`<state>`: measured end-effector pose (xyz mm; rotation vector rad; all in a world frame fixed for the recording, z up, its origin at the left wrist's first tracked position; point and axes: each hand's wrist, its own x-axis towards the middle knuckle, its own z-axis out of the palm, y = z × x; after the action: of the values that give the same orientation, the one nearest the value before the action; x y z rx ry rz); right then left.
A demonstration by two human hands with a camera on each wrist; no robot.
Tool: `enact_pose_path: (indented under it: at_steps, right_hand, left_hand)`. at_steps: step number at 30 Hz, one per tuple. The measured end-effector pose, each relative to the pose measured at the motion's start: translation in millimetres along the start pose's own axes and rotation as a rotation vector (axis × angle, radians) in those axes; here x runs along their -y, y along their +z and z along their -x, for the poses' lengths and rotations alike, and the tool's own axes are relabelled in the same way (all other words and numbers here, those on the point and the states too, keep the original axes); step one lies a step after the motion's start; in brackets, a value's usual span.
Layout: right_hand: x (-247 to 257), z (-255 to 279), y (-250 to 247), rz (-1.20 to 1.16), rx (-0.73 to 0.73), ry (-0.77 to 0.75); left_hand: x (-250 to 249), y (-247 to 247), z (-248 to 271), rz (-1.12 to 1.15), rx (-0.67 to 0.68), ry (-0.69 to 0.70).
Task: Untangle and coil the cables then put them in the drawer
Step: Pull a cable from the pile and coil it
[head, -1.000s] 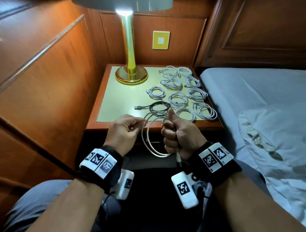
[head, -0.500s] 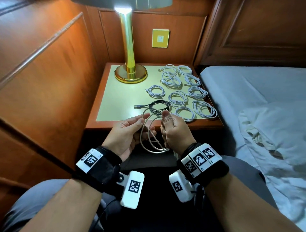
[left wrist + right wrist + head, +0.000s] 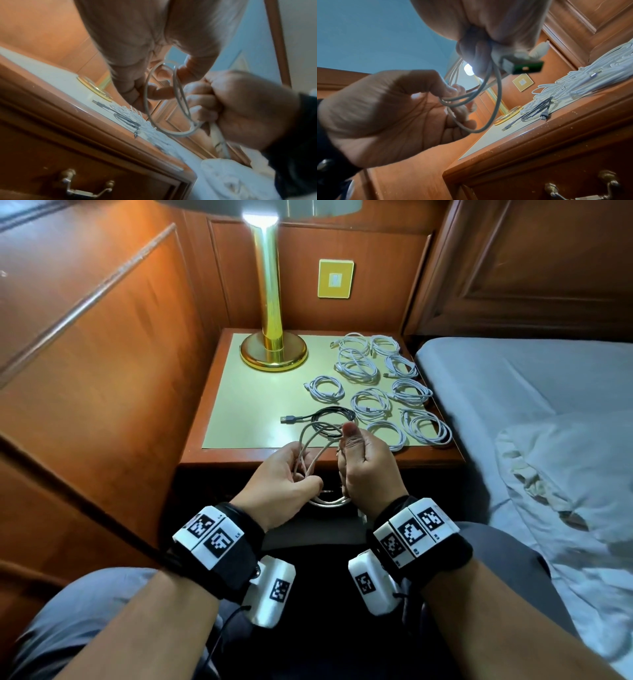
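Left fingers (image 3: 453, 89): curled round loops of the pale cable (image 3: 310, 455), thumb pinching the strands against them.
Right fingers (image 3: 199, 98): clamped in a fist on the far side of the same loops, thumb up; a connector end pokes out under the fist.
Left hand (image 3: 286, 475): palm turned inward, held in the air in front of the near edge of the desk (image 3: 239, 419).
Right hand (image 3: 364, 465): just right of the left one, the coil hanging between the two.
Pale cable: several loose loops, off the desk, bottom of the coil sagging below both hands.
Black cable (image 3: 329, 416): coiled on the desk just beyond the hands, its plug pointing left.
White cables (image 3: 373, 378): many separate coils laid out over the right half of the desk, from near edge to far.
Drawer (image 3: 85, 180): below the desk top, closed, metal handle (image 3: 85, 189) on its front.
Lamp (image 3: 272, 350): brass base at the far left of the desk, lit.
Bed (image 3: 531, 412): to the right of the desk, pale sheet, rumpled white cloth nearer.
Wall plate (image 3: 335, 278): yellow, on the wood panel behind the desk.
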<state>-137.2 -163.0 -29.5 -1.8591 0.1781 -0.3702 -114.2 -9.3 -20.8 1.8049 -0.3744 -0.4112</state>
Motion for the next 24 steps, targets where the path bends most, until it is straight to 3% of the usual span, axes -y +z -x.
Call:
enact_pose_path:
  at_steps: [5, 9, 11, 14, 24]
  right_hand:
    - [3, 2, 0, 0.079, -0.058, -0.057]
    - [5, 2, -1, 0.104, -0.082, -0.101]
    - [5, 3, 1, 0.102, -0.071, -0.113]
    - [4, 4, 4, 0.116, -0.044, -0.124]
    - [-1, 0, 3, 0.059, -0.034, -0.071]
  left_hand:
    - [3, 5, 2, -0.241, -0.076, 0.094]
    - [7, 2, -1, -0.329, -0.148, 0.092]
    - [13, 2, -1, -0.249, -0.230, 0.030]
    - [18, 5, -1, -0.032, -0.244, -0.044]
    - [26, 9, -9, 0.120, -0.247, -0.056]
